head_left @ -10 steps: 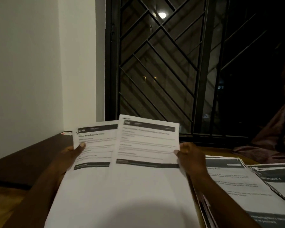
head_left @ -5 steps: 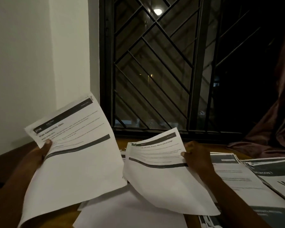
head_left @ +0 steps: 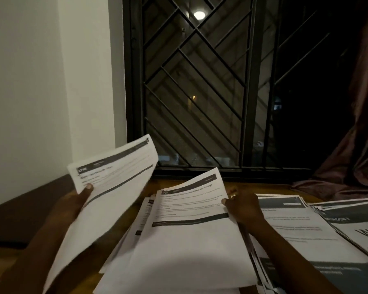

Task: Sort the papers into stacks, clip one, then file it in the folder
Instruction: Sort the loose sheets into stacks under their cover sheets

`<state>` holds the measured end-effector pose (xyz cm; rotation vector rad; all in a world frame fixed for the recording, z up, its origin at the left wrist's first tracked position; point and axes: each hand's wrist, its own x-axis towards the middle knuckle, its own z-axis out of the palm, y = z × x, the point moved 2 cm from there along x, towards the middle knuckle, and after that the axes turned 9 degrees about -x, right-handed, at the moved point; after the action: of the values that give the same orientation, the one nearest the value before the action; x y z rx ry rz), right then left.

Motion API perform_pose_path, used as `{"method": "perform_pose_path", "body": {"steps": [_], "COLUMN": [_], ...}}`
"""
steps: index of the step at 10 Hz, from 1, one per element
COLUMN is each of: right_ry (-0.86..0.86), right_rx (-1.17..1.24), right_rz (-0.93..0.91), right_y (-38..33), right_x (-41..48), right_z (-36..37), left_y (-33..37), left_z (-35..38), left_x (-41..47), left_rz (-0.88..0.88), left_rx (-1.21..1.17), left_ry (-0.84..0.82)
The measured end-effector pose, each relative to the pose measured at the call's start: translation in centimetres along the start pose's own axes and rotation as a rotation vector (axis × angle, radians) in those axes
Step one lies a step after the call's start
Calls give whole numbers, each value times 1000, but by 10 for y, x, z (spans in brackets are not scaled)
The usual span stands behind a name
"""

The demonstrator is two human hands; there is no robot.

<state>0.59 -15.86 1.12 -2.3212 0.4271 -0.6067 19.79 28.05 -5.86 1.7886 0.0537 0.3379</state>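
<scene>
Sorting is being done on a wooden table (head_left: 2,264) that is set against a white wall (head_left: 30,81) and a dark window (head_left: 191,81) with metal bars. A reddish curtain (head_left: 353,145) is bunched up at the far right.

Three piles of papers are laid on the table. The right pile (head_left: 295,234), with a dark band on its top page, is spread on the right. The far-right pile (head_left: 359,225) is laid just beside it, at the edge of the view. The middle pile (head_left: 142,217) is kept in the near middle, touching the right pile.

Two loose pages are held up. The left sheet (head_left: 106,198) is lifted and tilted on the left, apart from every pile. It is pinched by the left hand (head_left: 72,202), with the thumb pressed on top near its left edge. The right sheet (head_left: 189,240) is held low over the middle pile, with its far edge raised. Its right edge is pinched by the right hand (head_left: 242,205).

The sorting is judged to be partly done, since piles are made but two pages are not yet put down. No clip and no folder can be seen. The clipping and the filing are judged to be left to do.
</scene>
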Motion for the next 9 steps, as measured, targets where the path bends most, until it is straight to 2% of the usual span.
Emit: {"method": "perform_pose_path", "body": {"steps": [1, 2, 3, 5, 7, 8, 9], "right_ry": [-66, -104, -161, -206, -265, -272, -316], "right_rx": [4, -12, -117, -303, -285, -221, -184], "right_rz": [3, 23, -39, -84, -51, -21, 25], "right_y": [-8, -11, -11, -10, -15, -15, -16], "right_x": [-7, -14, -17, -19, -20, -19, -20], "right_z": [14, 27, 33, 31, 24, 29, 33], "left_y": [106, 95, 84, 81, 86, 90, 90], "left_z": [40, 54, 69, 83, 93, 103, 109], "left_x": [-124, -122, -123, -131, -136, -138, -142], "left_rz": [-51, -23, -65, -21, -26, 7, 6], "left_rx": [82, -25, -140, -206, -338, -258, -260], "left_ry": [1, -66, -102, -190, -119, -50, -66]}}
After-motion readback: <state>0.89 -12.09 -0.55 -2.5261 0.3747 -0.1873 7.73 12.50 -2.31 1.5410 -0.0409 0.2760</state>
